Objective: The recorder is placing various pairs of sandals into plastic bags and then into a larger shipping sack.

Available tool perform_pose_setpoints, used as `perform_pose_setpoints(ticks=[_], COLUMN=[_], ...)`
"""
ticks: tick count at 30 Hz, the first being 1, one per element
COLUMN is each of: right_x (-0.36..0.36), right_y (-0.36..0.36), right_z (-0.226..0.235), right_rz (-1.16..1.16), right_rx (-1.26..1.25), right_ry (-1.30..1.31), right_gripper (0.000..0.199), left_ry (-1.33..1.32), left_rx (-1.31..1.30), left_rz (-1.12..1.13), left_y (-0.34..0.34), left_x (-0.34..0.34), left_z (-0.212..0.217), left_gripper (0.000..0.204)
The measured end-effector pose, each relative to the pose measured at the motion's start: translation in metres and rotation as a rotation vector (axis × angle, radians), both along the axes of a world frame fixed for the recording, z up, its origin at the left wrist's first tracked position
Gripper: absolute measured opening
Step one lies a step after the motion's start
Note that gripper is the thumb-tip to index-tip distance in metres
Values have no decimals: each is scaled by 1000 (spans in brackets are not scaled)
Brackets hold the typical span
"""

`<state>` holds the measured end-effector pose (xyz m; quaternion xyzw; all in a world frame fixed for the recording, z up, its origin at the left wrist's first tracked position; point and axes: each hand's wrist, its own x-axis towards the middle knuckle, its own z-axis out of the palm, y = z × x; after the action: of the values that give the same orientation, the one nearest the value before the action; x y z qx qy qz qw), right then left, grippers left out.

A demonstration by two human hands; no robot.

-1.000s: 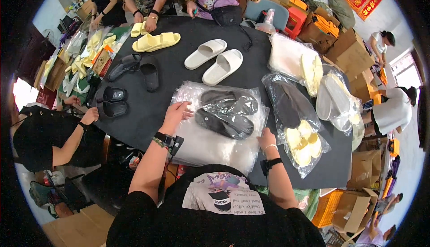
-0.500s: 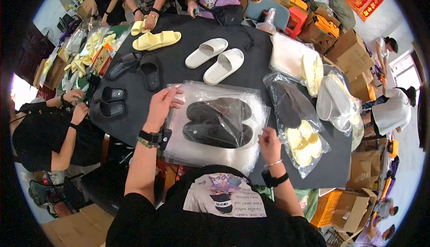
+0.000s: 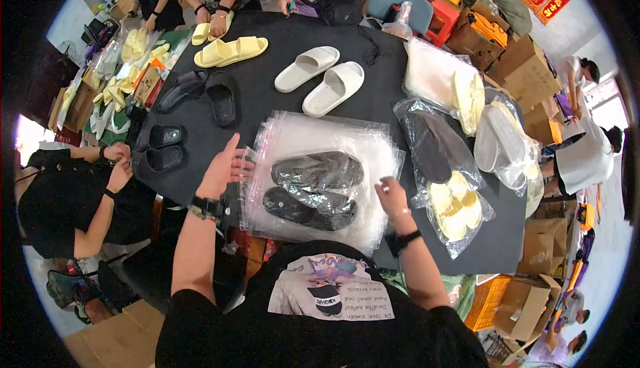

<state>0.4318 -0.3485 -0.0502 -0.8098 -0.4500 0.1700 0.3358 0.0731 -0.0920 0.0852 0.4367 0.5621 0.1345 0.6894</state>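
The pair of black open-toed rubber slippers (image 3: 293,169) lies in front of me inside a clear, glossy plastic bag (image 3: 312,193), on top of a stack of flat, clear plastic bags (image 3: 287,130); the two are set side by side, probably because they take up least width that way. My left hand (image 3: 223,168) is spread, thumb raised and fingers at the stack's left edge, perhaps placed there to square or steady the plastic; whether they touch it I cannot tell. My right hand (image 3: 393,200) is loosely curled by the right edge, and I cannot tell whether it pinches any film. Under everything is the matte black tabletop (image 3: 267,101). Just beyond the stack sits a loose pair of white ridged slippers (image 3: 333,89), out of my hands' way. To my right, bagged dark slippers (image 3: 427,145), bagged pale-yellow slippers (image 3: 457,207) and bagged white slippers (image 3: 500,143) lie close together, seemingly grouped apart from the loose pairs. Farther left are small black slippers (image 3: 165,158), near a co-worker's hands (image 3: 120,171).
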Motion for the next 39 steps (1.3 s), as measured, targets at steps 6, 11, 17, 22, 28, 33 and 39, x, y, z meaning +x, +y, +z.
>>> perform_pose_setpoints(ticks=[6,11,17,22,28,33,39], right_x=[44,41,61,72,34,5,8], right_y=[88,106,75,55,40,13,7], right_z=[-66,-81,-75,-75,9,20,-19], right_rz=[-228,-142,-267,-261,89,492,454], right_rx=[-260,-207,-43,-117,-81,-548,-550], right_ry=[188,97,-1,102,-33,-244,-294], right_gripper=[38,32,29,29,103,155,159], left_ry=[83,-36,-316,-354,-369,-224,-61], left_rx=[-287,-259,-152,-258,-224,56,71], left_rz=[-176,-214,-29,-65,-223,-578,-718], left_y=[44,57,67,51,27,-2,-4], left_x=[37,38,43,64,8,-29,-38], left_z=[-26,-57,-53,-54,-72,-73,-71], left_gripper=[70,33,30,57,81,42,21])
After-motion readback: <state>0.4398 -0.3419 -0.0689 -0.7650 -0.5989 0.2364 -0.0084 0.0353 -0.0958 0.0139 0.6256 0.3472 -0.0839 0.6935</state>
